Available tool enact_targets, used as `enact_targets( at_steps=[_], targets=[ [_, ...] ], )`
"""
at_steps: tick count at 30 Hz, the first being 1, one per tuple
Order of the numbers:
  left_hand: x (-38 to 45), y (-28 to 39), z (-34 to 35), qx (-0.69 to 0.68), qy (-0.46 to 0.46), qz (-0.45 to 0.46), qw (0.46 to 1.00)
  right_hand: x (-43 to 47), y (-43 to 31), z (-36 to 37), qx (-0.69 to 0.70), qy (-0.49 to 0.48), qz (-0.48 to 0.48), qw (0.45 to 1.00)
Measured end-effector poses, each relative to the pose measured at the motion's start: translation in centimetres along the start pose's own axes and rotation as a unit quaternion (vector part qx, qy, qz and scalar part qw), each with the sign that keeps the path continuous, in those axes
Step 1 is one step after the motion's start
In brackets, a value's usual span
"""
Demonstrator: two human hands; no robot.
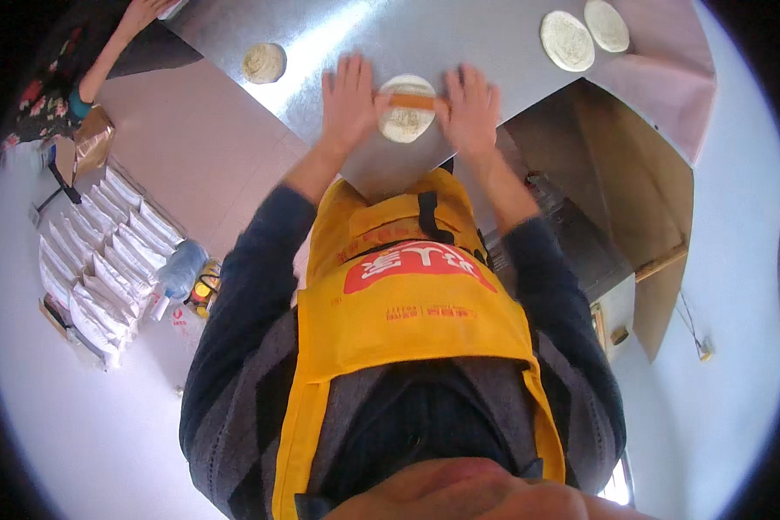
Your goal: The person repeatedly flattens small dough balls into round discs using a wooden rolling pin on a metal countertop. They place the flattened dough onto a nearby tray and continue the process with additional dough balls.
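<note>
A wooden rolling pin (413,101) lies across a flat round of dough (407,127) on the metal worktop (390,19). My left hand (349,101) is at the pin's left end and my right hand (471,107) at its right end. Both hands lie palm down with their fingers pointing away from me, slightly blurred. How far the fingers and thumbs wrap the pin's ends cannot be made out. To the left of my left hand sits a thicker, smaller round of dough (263,63). Two flattened rounds, one nearer (567,41) and one farther (606,25), lie at the right.
Another person's arm (107,62) reaches over the worktop at the upper left. Stacked white sacks (101,253), a blue plastic bottle (183,270) and a foil-like golden box (93,138) stand at the left. A brown board (624,149) stands below the worktop's right side.
</note>
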State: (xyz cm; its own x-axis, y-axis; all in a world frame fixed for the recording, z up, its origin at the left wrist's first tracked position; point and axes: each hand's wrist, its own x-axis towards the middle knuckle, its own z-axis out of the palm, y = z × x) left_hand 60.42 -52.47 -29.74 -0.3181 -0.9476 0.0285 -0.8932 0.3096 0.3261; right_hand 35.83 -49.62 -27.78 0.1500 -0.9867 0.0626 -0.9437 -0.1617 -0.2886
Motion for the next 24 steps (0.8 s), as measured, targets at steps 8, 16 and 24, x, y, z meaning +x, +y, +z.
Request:
enact_targets(
  at_steps=[8, 16, 24],
  targets=[
    [1.0, 0.0, 0.1, 0.001, 0.024, 0.026, 0.999, -0.5, -0.3, -0.1, -0.022, -0.015, 0.022, 0.999],
    [-5.5, 0.1, -1.4, -0.01, -0.059, 0.052, 0.997, -6.6, -1.4, 0.2, 0.027, -0.062, -0.02, 0.998],
    [-0.5, 1.9, -3.7, -0.185, -0.135, -0.024, 0.973, -10.5, -0.9, -4.2, 0.1, -0.065, -0.08, 0.99]
  ],
)
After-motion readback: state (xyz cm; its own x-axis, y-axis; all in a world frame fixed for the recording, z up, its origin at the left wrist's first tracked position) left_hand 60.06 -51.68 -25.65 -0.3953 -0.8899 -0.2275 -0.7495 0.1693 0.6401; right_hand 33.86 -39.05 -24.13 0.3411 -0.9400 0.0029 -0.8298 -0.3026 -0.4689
